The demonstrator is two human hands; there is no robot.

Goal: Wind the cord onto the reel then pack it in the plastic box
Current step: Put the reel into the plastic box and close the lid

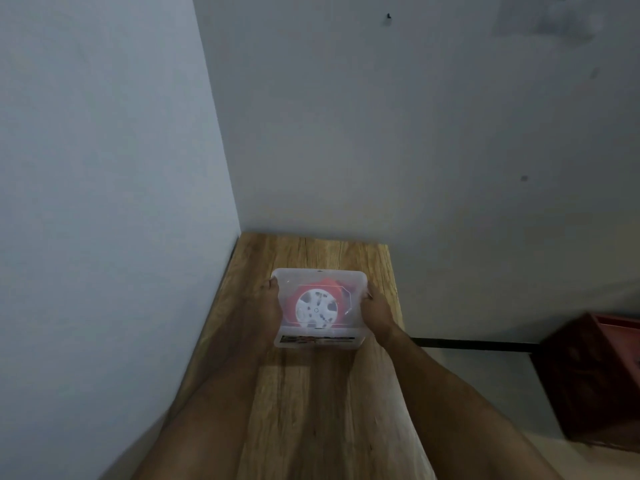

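Translucent plastic makes up the one box (320,282) in view, and it sits on a single wooden table (311,393) pushed into the corner of two grey walls. Inside the box lies one reel (316,309), with a white round face and red around its rim; through the blurred plastic I cannot make out the cord itself. A lid appears to cover the box, and one printed label strip runs along the box's near edge. Two bare hands grip the box. Left hand (265,308) is pressed flat along the box's left side, fingers stretched toward its far corner. Right hand (375,315) clasps the box's right side, fingers curled over the rim. Both forearms reach straight out from the camera across the table. To the right of the box, beyond the table, stands one dark red crate (595,379).
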